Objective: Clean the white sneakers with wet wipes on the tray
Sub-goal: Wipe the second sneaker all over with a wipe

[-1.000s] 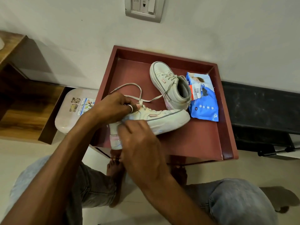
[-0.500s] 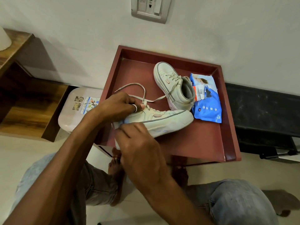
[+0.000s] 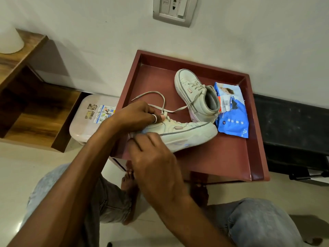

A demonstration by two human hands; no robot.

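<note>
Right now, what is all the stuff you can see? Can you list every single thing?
tray: 1, dark red, by the wall.
near sneaker: 1, white, tilted at the tray's front, laces loose.
far sneaker: 1, white, upright at the tray's back.
wet wipes pack: 1, blue, in the tray, right of the far sneaker.
plastic stool or box: 1, pale pink with stickers, left of the tray.
wooden shelf: 1, brown, far left.
wall socket: 1, grey, above the tray.
ring: 1, silver, on the left hand.
jeans: 1 pair, light blue, bottom.
left hand: 1, grips the near sneaker's top.
right hand: 1, at its heel; what it holds is hidden.
</note>
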